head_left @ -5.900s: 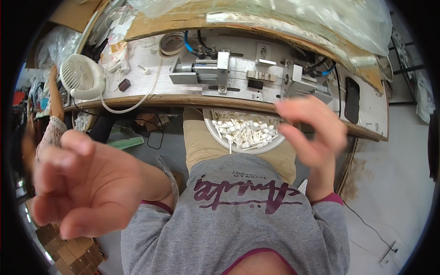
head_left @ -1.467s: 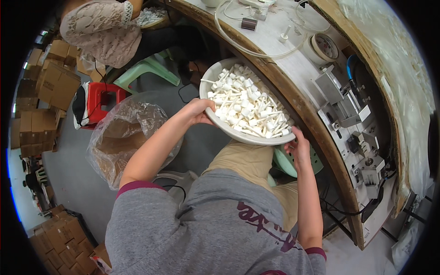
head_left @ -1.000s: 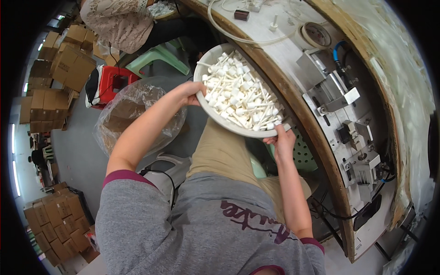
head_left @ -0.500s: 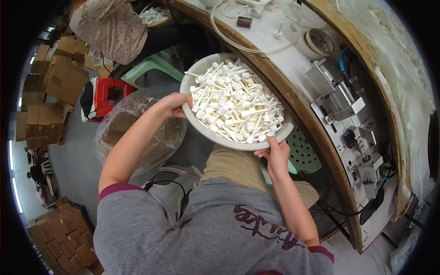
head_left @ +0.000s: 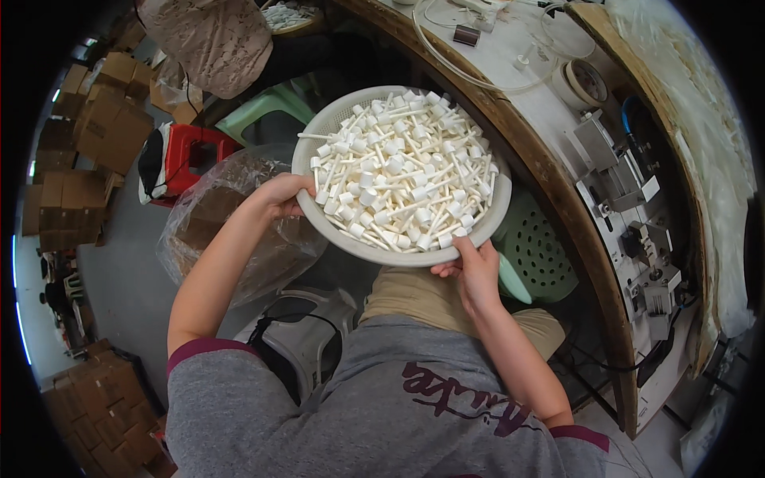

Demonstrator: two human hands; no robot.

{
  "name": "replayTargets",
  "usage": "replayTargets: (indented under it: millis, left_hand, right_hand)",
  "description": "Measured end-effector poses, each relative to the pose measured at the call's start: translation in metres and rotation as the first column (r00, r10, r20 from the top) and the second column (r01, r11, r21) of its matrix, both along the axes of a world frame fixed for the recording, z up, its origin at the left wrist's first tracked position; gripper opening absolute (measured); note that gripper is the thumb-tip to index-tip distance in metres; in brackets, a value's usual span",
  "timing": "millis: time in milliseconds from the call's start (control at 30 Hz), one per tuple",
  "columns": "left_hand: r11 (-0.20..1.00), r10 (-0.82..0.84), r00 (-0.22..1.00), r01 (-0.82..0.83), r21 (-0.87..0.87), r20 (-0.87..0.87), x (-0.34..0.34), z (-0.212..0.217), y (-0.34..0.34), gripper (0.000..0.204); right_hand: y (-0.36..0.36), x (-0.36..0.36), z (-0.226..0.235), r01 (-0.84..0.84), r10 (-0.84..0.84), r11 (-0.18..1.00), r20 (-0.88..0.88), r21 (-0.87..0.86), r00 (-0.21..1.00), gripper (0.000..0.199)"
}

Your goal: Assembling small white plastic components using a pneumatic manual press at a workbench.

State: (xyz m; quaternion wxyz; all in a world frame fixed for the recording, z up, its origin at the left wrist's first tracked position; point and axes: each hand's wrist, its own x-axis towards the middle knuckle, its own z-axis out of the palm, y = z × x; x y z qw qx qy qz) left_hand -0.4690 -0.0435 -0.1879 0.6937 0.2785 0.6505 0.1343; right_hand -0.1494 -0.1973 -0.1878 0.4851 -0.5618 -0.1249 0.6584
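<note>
A round, pale grey plastic basket (head_left: 335,233) with a perforated wall is held up in front of my body, over my lap. Heaped inside it are many small white plastic parts (head_left: 398,167), each a thin stem with a wider cylindrical cap. My left hand (head_left: 285,195) is closed on the basket's left rim, thumb near the top edge and fingers beneath. At the lower right rim my right hand (head_left: 476,275) grips the basket, its thumb on the edge and the other fingers curled below.
To the right runs a wood-edged workbench (head_left: 550,167) with metal fixtures (head_left: 629,191) and tape rolls (head_left: 584,84). A green perforated stool (head_left: 538,251) is beneath it. At left are a clear plastic bag (head_left: 231,239), a red stool (head_left: 191,155) and stacked cartons (head_left: 111,127). Another person (head_left: 211,40) sits at upper left.
The basket has shifted slightly left and tilted more level, with both hands still on its rim. The bench appears farther right in the view.
</note>
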Motion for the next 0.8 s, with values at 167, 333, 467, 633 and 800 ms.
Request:
replayTargets:
  millis: [167,333,467,633,800]
  left_hand:
    - [1.000,0.002,1.000,-0.001,0.027,-0.027,-0.029,-0.029,0.000,0.040]
    - [0.993,0.105,0.993,-0.101,0.063,-0.050,-0.065,-0.050,-0.029,0.041]
    - [0.980,0.187,0.982,-0.184,0.080,-0.029,-0.079,-0.073,-0.052,0.040]
    - [0.942,0.303,0.953,-0.297,0.154,-0.017,-0.080,-0.094,-0.073,0.041]
    - [0.886,0.408,0.912,-0.382,0.261,-0.049,-0.111,-0.078,-0.119,0.046]
  right_hand:
    - [0.004,-0.018,-0.014,-0.026,0.026,0.999,-0.025,-0.027,0.999,0.035]
    - [0.002,-0.045,-0.035,-0.089,0.078,0.991,-0.109,-0.096,0.991,0.039]
    - [0.006,-0.053,-0.045,-0.124,0.113,0.984,-0.087,-0.129,0.990,0.040]
    - [0.018,-0.055,-0.050,-0.155,0.150,0.979,-0.045,-0.134,0.988,0.040]
    - [0.018,-0.072,-0.055,-0.263,0.262,0.964,-0.018,-0.043,0.965,0.035]
